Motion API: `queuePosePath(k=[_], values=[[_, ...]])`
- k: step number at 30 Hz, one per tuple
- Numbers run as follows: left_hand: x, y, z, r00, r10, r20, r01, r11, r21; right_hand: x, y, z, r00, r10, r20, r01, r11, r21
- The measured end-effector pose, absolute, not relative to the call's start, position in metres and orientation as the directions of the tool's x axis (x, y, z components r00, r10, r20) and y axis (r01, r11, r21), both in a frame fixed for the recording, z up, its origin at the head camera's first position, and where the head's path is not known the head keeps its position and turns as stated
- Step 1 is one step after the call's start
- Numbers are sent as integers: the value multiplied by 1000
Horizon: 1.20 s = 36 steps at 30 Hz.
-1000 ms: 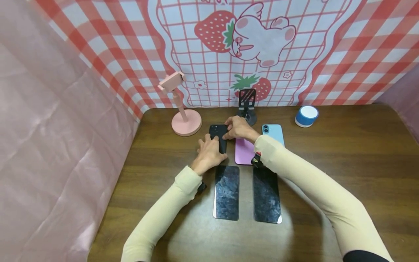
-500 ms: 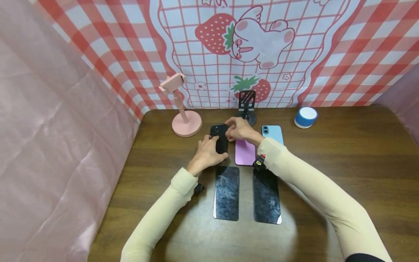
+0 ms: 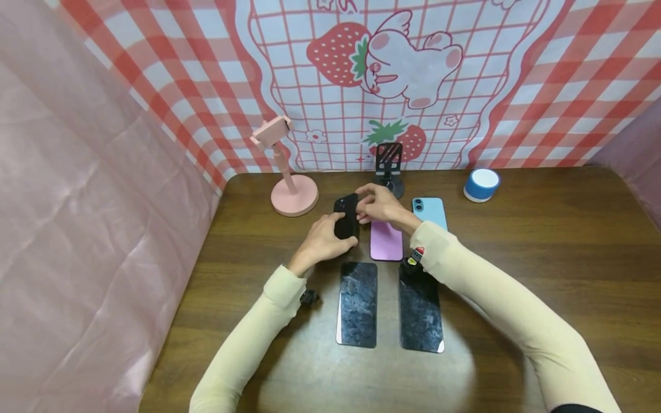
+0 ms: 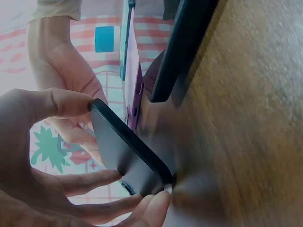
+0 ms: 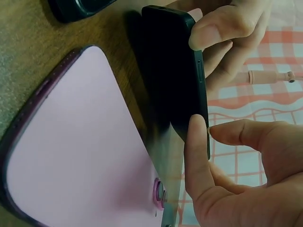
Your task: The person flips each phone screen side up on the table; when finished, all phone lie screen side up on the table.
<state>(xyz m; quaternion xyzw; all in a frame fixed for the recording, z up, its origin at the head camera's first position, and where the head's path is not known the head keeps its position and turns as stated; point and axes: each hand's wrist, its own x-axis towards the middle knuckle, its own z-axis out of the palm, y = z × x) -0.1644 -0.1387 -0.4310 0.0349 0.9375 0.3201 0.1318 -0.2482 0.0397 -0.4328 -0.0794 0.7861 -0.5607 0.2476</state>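
A black smartphone (image 3: 349, 221) is tilted up off the wooden table with its right side raised. My left hand (image 3: 322, 238) grips it from the left, thumb at the near corner and fingers along the other side, as the left wrist view shows. In the right wrist view, my right hand (image 5: 255, 175) pinches the phone's upper long edge, index finger on the dark screen side and thumb opposite. A purple phone (image 3: 385, 242) lies under my right wrist, camera side up. Beside it, a light blue phone (image 3: 432, 212) is partly hidden by my right sleeve.
Two larger dark, glossy phones (image 3: 358, 304) lie side by side nearer to me. A pink phone stand (image 3: 294, 195) is at the back left, a black folding stand (image 3: 389, 160) behind my right hand. A blue and white round object (image 3: 482, 184) sits at the back right.
The black phone has gone from lying flat to tilted, its right side lifted. My left hand has shifted around its left edge, and my right fingers have closed on its right edge.
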Motion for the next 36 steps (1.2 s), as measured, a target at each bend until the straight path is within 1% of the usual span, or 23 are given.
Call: queuePosePath(k=[4,10,15,28,36], values=[[-165,-142,-432,-961,159,-227,-19,779,627,-247,43,-434,-859,-424,-286,157,315,-936],[-165,-145,-430,-962,187,-198,15,762,648,-243,44,-435,-851,-450,-269,167,254,-953],[-163,-147,-425,-959,196,-203,7,737,676,-240,42,-437,-845,-466,-261,184,204,-961],[-162,-150,-423,-959,222,-176,18,668,744,-230,38,-442,-801,-489,-346,259,238,-936],[-161,-153,-422,-954,255,-157,31,605,796,-226,34,-443,-794,-485,-366,277,246,-929]])
